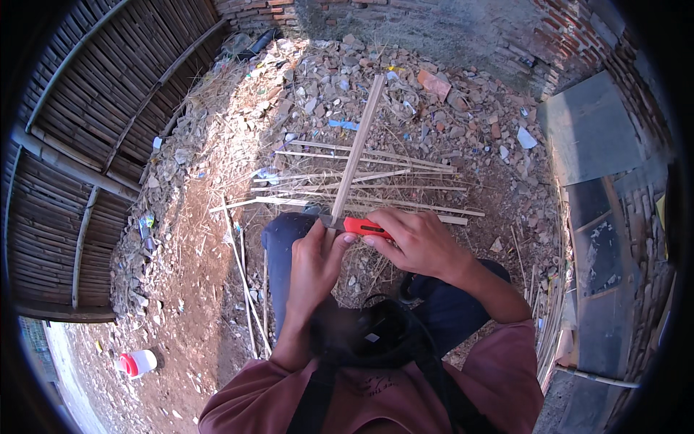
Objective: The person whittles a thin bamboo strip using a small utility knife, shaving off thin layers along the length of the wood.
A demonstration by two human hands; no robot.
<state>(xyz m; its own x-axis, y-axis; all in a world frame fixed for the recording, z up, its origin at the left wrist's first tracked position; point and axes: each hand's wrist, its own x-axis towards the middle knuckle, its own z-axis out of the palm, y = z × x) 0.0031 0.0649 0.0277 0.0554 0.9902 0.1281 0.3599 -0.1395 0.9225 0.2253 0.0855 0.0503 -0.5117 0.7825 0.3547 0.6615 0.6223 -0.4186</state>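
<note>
My right hand point(410, 242) is closed round a red utility knife point(367, 228), its dark blade end lying across a long pale bamboo strip point(358, 148). The strip points away from me, its far end raised over the rubble. My left hand point(316, 253) grips the strip's near end, thumb and fingers pressed close to the blade. Whether the blade has bitten into the strip is too small to tell. Just beyond my hands, several thin bamboo strips point(426, 206) lie roughly crosswise on the ground. More bamboo strips point(244, 278) rest beside my left knee.
Rubble point(325, 94) covers the ground up to a brick wall point(434, 25). A bamboo slat wall point(108, 94) stands on the left, grey panels point(593, 130) lean on the right. A white container with a red lid point(141, 363) lies at lower left.
</note>
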